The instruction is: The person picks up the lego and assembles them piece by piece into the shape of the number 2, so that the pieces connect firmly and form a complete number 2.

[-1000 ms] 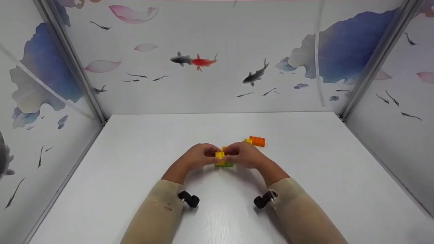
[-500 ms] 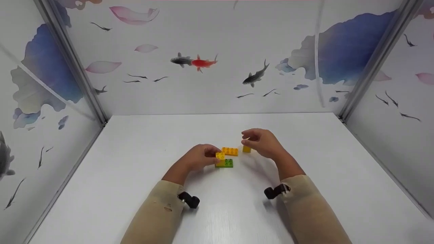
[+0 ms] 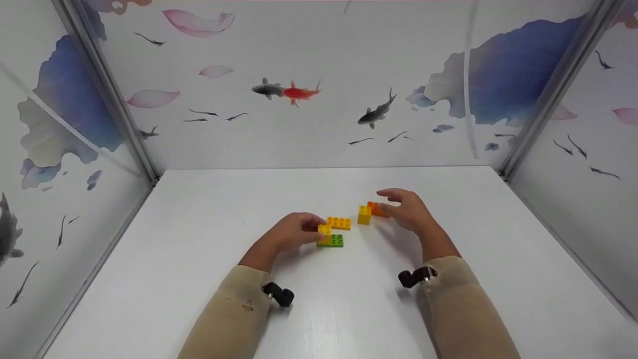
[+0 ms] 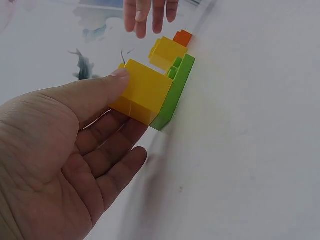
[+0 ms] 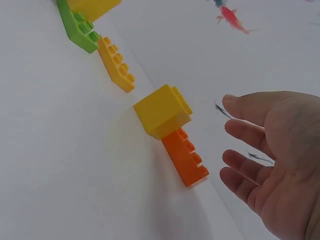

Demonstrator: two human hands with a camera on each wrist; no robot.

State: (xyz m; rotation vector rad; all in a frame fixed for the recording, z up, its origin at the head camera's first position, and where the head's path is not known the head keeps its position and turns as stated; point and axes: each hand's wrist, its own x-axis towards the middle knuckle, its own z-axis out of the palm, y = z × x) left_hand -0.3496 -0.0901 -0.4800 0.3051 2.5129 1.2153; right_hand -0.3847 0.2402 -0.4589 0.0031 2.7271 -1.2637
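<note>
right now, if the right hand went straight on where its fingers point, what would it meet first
Probably the orange rectangular studded brick, just ahead of the right hand, with the yellow square-topped studded block beyond it. Height is unclear, so it might pass above both.

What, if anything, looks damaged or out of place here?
No block looks damaged. The yellow block in the left hand appears flush on the green block. One oddity: the left sleeve has a small dark mark, perhaps a hole.
</note>
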